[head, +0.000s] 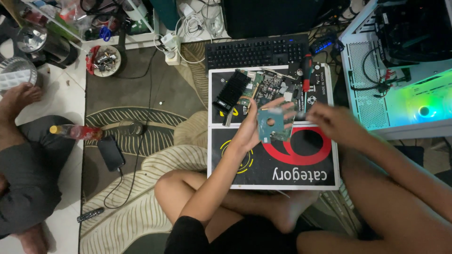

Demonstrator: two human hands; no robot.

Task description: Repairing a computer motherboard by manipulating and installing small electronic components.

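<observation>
I see a black keyboard [257, 51] along the far edge of the printed board [278, 174], with a red-handled screwdriver [307, 71] near the board's far right corner. A graphics card [256, 89] with a black heatsink lies on its far half. Off the board's left edge, on the patterned rug [155, 141], sit a black phone [111, 153], a red bottle [75, 132] and a remote [90, 214]. A lit computer case [405, 80] stands right.

A: What does motion blur at the frame's centre?
B: The right hand [329, 120] and the tool it holds; the tool's kind cannot be told.

A: At two o'clock?
B: The white computer case [400, 70] is cut off by the edge.

A: At nine o'clock?
B: Another person's leg [28, 160], cut off likewise.
</observation>
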